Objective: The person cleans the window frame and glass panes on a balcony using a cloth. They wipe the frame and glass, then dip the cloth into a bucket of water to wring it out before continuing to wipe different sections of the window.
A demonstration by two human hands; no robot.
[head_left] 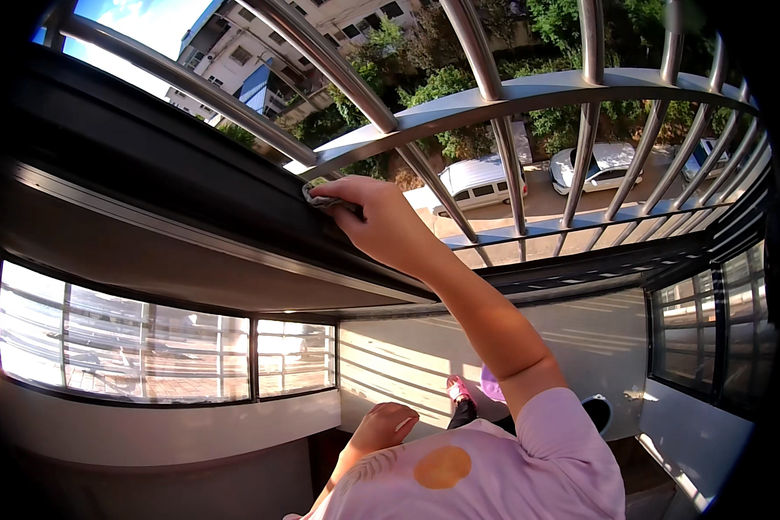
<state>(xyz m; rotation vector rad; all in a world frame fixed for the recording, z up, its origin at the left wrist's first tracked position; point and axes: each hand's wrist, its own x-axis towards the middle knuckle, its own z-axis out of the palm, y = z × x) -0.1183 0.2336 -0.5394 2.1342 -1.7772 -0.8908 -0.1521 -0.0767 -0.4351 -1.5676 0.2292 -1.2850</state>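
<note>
My right hand (377, 217) reaches up and forward, its fingers closed round a crumpled cloth (321, 196) with grey and yellowish-green parts. The cloth presses against the dark window frame (260, 192), close to where the metal railing meets it. Lower down, my left hand (383, 428) hangs in front of my shirt, its fingers loosely curled. I see nothing in it, though its palm is partly hidden.
Metal bars (485, 52) with a curved flat rail (529, 87) fence off the outside. Beyond and below stand parked white vehicles (485, 182). Window panes (130, 342) run along the left. On the pale floor (572, 338) are a purple object (491, 384) and a dark round container (598, 414).
</note>
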